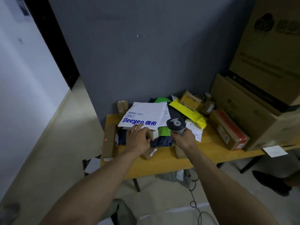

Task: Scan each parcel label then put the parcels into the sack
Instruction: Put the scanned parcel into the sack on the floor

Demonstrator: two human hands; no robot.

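A pile of parcels lies on a yellow wooden table (211, 150). On top is a white mailer bag (146, 114) printed with blue letters. My left hand (138, 138) grips the near edge of this white mailer, fingers under its lower rim. My right hand (183, 140) grips a grey handheld barcode scanner (176, 125), its head tilted toward the pile. A yellow mailer (190, 113), a green bag (163, 131), a dark blue bag (160, 142) and small cardboard boxes (152, 133) lie in the heap. A grey sack (177, 176) sits under the table's front edge.
Large cardboard cartons (253, 111) are stacked at the right on the table. A long brown box (109, 140) with a red laser dot lies at the table's left edge. The scanner cable (194, 205) trails over the floor. A dark shoe (271, 182) stands at the right.
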